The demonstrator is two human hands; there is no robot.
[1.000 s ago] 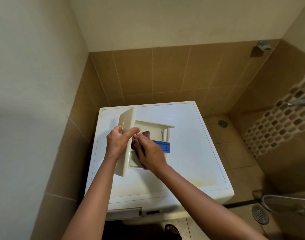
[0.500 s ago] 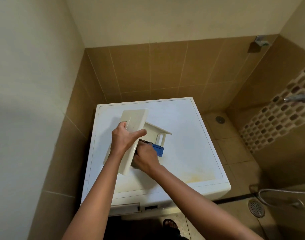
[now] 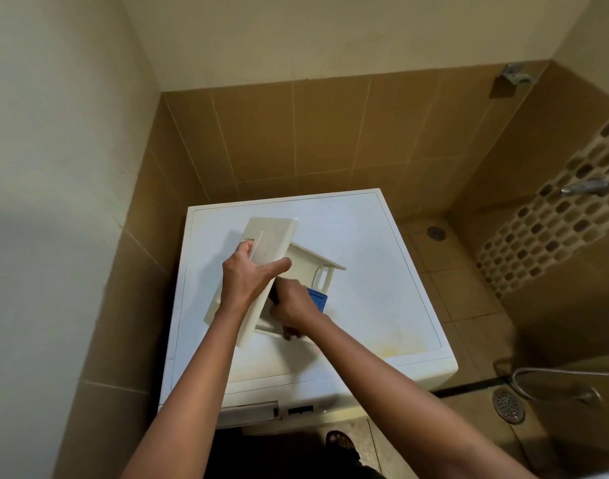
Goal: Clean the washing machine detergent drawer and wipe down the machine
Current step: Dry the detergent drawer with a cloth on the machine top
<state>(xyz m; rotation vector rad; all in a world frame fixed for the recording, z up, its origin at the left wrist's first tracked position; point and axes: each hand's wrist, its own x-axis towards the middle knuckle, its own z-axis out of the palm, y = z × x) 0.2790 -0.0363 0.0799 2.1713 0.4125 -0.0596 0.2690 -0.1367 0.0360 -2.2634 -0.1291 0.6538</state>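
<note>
Your left hand (image 3: 249,278) clamps the drawer (image 3: 279,271) by its front panel, tilted over the washer (image 3: 382,271), its length running right; your right hand (image 3: 292,307), nearer the compartments, is curled inside, contents hidden.

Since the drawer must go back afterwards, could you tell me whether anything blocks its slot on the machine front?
Nothing visible blocks the open slot. The drawer is above the machine top, gripped by the left hand; the right hand works inside it.
</note>
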